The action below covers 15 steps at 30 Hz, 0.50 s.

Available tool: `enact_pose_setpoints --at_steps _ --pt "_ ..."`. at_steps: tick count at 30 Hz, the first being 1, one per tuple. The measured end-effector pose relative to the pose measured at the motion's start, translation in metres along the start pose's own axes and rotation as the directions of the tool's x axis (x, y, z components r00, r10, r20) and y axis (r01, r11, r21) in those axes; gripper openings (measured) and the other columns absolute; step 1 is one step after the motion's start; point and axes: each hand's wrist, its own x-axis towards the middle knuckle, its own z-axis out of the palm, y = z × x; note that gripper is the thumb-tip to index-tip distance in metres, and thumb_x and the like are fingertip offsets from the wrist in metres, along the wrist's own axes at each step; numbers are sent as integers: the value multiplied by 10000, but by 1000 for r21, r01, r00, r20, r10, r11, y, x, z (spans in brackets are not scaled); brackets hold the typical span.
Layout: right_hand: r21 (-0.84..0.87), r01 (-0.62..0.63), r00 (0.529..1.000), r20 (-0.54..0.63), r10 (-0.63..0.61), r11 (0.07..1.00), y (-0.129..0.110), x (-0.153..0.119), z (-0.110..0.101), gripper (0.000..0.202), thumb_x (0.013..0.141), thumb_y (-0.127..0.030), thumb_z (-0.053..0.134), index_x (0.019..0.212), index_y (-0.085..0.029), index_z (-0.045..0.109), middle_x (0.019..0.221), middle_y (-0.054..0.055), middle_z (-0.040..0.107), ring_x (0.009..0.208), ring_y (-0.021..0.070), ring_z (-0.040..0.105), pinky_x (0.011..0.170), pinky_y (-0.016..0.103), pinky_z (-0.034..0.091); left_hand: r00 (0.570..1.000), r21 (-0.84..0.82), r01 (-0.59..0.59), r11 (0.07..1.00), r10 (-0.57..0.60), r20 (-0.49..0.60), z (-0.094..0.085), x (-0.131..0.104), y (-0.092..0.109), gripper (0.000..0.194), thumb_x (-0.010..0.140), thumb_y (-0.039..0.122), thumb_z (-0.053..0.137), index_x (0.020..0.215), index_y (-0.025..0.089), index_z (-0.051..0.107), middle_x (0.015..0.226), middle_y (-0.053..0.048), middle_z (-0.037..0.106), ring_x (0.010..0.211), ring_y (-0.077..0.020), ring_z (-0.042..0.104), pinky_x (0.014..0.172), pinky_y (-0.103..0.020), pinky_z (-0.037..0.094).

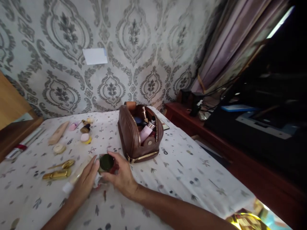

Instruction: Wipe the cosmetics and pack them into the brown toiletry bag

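In front of me, a small jar with a dark green, round lid (106, 162) is held between both hands. My right hand (123, 175) curls its thumb and fingers around the lid's right side. My left hand (86, 177) is closed against the left side, its fingers partly hidden. Something whitish (97, 181) shows under the jar, too blurred to name. Beside my left hand lies a pale bottle with a white cap (68, 187). Just beyond the hands stands an unzipped brown leather cosmetic bag (129, 140), holding a pink tube (145, 132) and other cosmetics.
On the patterned white tablecloth (168, 188) at left lie a gold tube (57, 174), a gold clip-like item (68, 164), a round cream container (59, 148), a beige tube (59, 132) and a pink sponge-like piece (84, 137). A red-brown desk (240, 153) adjoins on the right.
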Motion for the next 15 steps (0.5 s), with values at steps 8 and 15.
enact_pose_setpoints --at_steps 8,15 --pt "-156 16 999 -37 -22 988 -2 3 -1 656 598 -317 868 1209 -237 644 983 39 665 797 197 624 724 314 539 989 191 -141 971 129 76 -6 8 26 520 852 632 476 1107 216 656 1209 -118 696 1228 -340 582 1076 -513 433" --pt "-150 57 998 10 -56 987 2 1 1 642 591 -207 788 1214 -233 638 934 26 626 660 152 552 583 270 488 930 365 -368 855 332 161 -8 8 24 414 821 498 615 1140 234 616 1094 -76 686 1047 -298 657 921 -434 523"
